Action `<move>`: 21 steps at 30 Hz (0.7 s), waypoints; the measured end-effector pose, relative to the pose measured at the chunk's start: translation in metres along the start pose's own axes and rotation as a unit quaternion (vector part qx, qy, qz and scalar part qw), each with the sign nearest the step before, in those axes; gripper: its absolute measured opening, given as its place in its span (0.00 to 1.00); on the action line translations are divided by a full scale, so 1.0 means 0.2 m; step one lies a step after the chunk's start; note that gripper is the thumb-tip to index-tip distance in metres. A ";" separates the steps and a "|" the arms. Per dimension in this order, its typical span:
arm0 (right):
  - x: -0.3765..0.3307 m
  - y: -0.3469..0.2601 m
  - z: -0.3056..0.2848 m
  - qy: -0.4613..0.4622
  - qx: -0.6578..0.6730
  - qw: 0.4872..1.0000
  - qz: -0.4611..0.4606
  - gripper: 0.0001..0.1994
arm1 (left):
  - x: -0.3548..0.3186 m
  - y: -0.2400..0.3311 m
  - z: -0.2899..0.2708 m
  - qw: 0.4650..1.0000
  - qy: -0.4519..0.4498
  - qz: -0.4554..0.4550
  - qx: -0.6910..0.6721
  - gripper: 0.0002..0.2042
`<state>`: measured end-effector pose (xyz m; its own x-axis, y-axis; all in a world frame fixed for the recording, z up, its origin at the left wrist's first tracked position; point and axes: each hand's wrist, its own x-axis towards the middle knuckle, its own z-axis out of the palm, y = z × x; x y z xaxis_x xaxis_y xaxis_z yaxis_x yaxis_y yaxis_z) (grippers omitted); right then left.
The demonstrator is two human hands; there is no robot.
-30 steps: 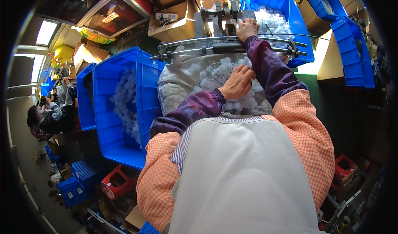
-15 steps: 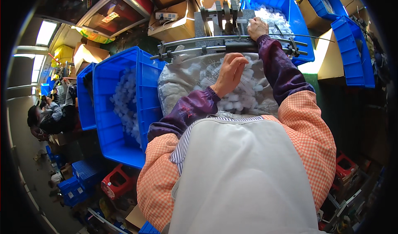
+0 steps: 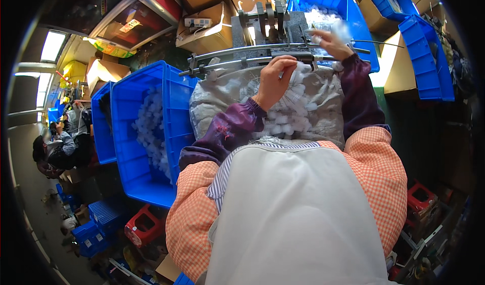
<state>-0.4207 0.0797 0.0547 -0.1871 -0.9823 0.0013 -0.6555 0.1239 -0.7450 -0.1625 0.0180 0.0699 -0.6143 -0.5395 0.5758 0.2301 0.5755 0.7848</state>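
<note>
In front of me a grey cloth (image 3: pixel 212 95) bears a heap of small white tufted pieces (image 3: pixel 288 118) with thin wire-like stems. Over this heap is my left hand (image 3: pixel 273 83), its thumb and fingers pinched together, with a white tuft at the fingertips. My right hand (image 3: pixel 334 46), smeared by motion, is at the right end of the metal rails (image 3: pixel 242 53). Beside its fingers shows a white blur (image 3: pixel 342 31); whether the hand holds it is unclear. Behind the rails stands a dark metal bench machine (image 3: pixel 268 25).
White pieces lie in a large blue bin (image 3: pixel 139 171) at my left and another blue bin (image 3: pixel 361 22) behind my right hand. A thin rod (image 3: pixel 384 43) sticks out rightward. Cardboard boxes (image 3: pixel 202 37), red stools (image 3: pixel 144 224) and a seated person (image 3: pixel 60 146) are around.
My right hand has come away from the machine's right side, moving right and slightly nearer. The left hand has shifted a little left, and its fingers have closed into a pinch.
</note>
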 end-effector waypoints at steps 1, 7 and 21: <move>-0.07 -0.22 0.04 -0.116 0.208 0.971 0.021 0.19 | 0.00 -0.03 -0.01 1.000 0.004 -0.003 0.010 0.05; 0.04 -0.14 0.16 -0.116 0.232 0.966 0.021 0.18 | -0.02 0.02 -0.01 0.987 -0.044 -0.137 0.068 0.17; 0.47 0.09 0.36 0.202 -0.339 0.918 0.038 0.09 | -0.31 -0.10 0.00 0.886 -0.366 0.037 0.281 0.11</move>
<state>-0.3974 -0.0197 -0.0076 -0.4180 -0.8517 0.3159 -0.9082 0.3838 -0.1669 -0.1290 0.0396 0.0197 -0.9859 -0.0629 0.1552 0.0034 0.9191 0.3940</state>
